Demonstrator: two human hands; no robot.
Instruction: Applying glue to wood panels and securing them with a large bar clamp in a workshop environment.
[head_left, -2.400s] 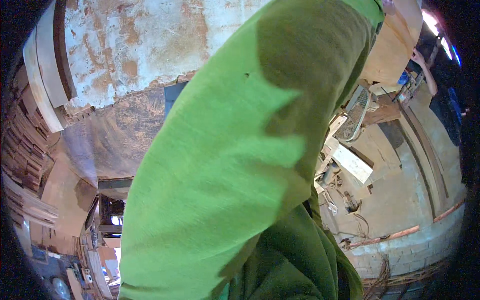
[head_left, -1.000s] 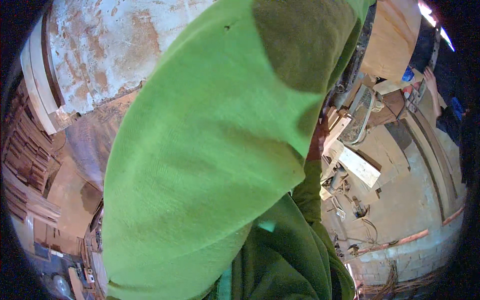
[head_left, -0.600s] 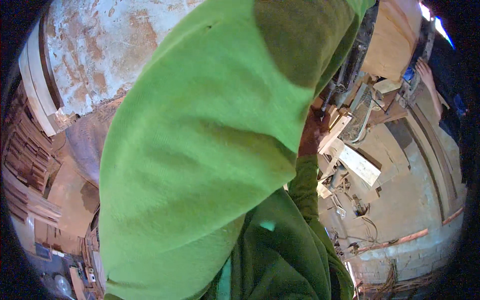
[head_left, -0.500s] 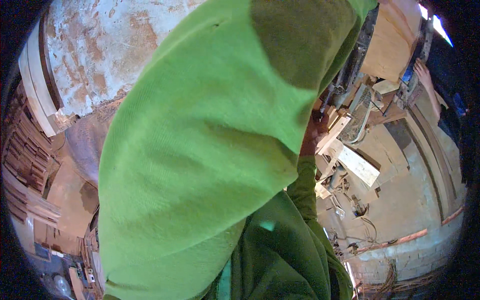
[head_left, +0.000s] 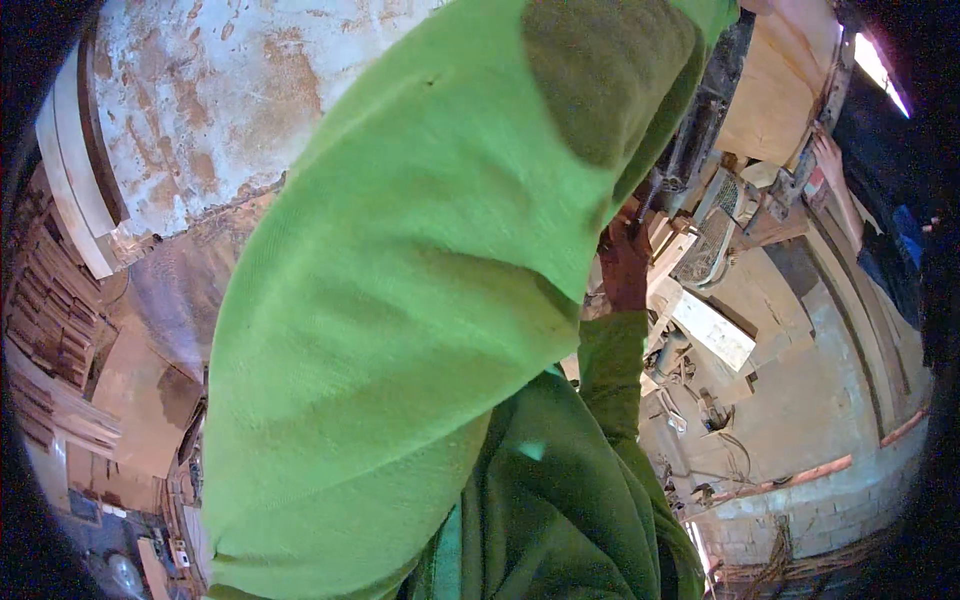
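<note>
My left arm in a bright green sleeve spans the view from lower left to upper right and hides much of the scene. Only a sliver of my left hand [head_left: 754, 6] shows at the top edge; its fingers are out of sight. My right hand [head_left: 625, 264] emerges from a darker green cuff beside a dark metal machine part [head_left: 706, 125]. Its fingers look bent around something by a thin metal rod [head_left: 648, 203]; what they hold I cannot make out. Wood offcuts [head_left: 672, 250] lie just right of this hand.
A pale wooden block [head_left: 712, 328] and a wire-mesh guard [head_left: 712, 245] lie to the right. A brown sheet [head_left: 783, 85] stands beyond. Another person's hand [head_left: 828, 160] rests by a metal edge. Stacked wood strips [head_left: 55, 300] and a worn white surface [head_left: 230, 90] are left.
My right hand, mostly hidden before, now shows beside the machine, and my left arm has shifted slightly. The other person's hand has moved a little left and down.
</note>
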